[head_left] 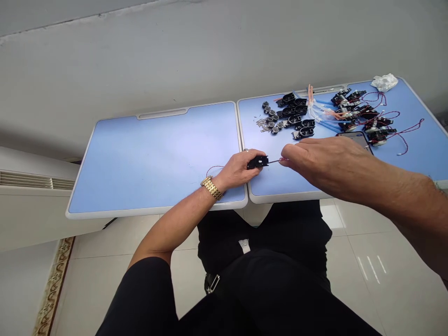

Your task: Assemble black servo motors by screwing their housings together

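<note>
My left hand (240,168), with a gold watch at the wrist, is closed around a small black plastic housing (258,162) near the seam between two blue tabletops. A thin red wire (214,167) shows on the left side of that hand. My right hand (318,163) is closed on a screwdriver (274,161). Its slim dark shaft points left and its tip meets the right end of the housing. A bit of reddish handle shows at my fingers; the rest is hidden in the hand.
Beyond my hands lie loose screws (262,124), small round parts (271,112), several black housings (294,111), blue and orange sticks (325,116) and wired assemblies (380,130). A phone (355,136) is partly behind my right hand. Crumpled white plastic (384,82) sits at the far corner.
</note>
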`<state>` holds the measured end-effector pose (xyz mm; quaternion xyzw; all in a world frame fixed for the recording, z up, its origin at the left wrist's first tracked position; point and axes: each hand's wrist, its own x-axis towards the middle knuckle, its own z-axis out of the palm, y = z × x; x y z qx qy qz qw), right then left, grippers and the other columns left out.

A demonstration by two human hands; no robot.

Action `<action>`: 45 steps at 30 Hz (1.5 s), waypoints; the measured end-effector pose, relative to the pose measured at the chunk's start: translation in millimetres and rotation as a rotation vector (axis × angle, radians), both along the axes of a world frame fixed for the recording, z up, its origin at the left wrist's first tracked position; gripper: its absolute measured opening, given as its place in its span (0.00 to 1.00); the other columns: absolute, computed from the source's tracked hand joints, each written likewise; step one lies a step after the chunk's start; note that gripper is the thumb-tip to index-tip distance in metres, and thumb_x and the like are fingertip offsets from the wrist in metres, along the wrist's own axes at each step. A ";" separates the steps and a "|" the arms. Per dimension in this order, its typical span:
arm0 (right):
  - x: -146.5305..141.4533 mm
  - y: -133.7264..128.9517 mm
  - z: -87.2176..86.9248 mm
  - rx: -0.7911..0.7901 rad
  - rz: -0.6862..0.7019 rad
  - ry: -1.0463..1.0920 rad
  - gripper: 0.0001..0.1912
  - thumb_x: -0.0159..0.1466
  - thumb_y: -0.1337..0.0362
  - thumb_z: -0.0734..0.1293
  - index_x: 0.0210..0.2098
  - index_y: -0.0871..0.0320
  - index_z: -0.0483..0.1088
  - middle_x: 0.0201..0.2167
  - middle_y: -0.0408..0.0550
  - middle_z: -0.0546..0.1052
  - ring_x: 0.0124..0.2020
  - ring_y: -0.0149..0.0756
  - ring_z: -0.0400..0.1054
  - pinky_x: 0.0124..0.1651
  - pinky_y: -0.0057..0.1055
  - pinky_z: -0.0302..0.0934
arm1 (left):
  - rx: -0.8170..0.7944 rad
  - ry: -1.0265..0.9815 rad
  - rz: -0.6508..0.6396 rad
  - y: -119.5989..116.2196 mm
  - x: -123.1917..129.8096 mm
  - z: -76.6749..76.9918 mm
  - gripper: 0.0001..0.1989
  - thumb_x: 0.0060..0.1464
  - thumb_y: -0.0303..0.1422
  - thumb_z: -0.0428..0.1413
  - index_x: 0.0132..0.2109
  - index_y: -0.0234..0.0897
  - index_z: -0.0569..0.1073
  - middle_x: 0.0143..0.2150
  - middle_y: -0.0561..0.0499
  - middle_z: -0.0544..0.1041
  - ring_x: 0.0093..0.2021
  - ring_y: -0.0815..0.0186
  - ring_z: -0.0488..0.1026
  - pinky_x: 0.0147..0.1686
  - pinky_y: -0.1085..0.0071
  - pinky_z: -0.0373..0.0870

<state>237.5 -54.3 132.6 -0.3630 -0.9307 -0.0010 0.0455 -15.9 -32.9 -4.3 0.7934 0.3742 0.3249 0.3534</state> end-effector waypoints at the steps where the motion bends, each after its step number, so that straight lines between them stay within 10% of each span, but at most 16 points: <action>1: -1.9 -0.8 0.0 0.034 -0.008 -0.039 0.21 0.83 0.55 0.53 0.37 0.52 0.68 0.23 0.46 0.70 0.23 0.38 0.56 0.32 0.39 0.39 | 0.001 -0.002 0.000 0.0 0.0 -0.3 0.20 0.62 0.26 0.59 0.59 0.40 0.79 0.54 0.47 0.87 0.50 0.60 0.82 0.56 0.60 0.79; 36: -17.9 -16.2 -15.0 0.086 -0.293 0.003 0.21 0.82 0.52 0.56 0.42 0.55 0.73 0.18 0.44 0.69 0.17 0.36 0.53 0.30 0.37 0.37 | 0.145 0.014 0.154 -4.4 3.8 -5.0 0.17 0.66 0.25 0.58 0.59 0.40 0.77 0.52 0.46 0.85 0.50 0.60 0.81 0.54 0.60 0.78; 42: -3.8 -32.0 1.7 0.295 -0.263 0.306 0.16 0.81 0.53 0.65 0.44 0.55 0.79 0.23 0.47 0.80 0.24 0.40 0.73 0.29 0.38 0.50 | 0.139 -0.028 0.209 -0.3 2.0 -6.4 0.16 0.68 0.28 0.59 0.60 0.40 0.78 0.53 0.46 0.86 0.48 0.62 0.82 0.53 0.62 0.79; 45: 6.1 -29.8 -16.5 0.287 -0.344 0.605 0.07 0.79 0.57 0.70 0.49 0.53 0.78 0.34 0.51 0.87 0.32 0.43 0.82 0.33 0.38 0.65 | 0.078 -0.054 0.253 1.1 0.1 -3.3 0.17 0.67 0.28 0.61 0.60 0.41 0.79 0.55 0.46 0.86 0.50 0.61 0.83 0.55 0.62 0.79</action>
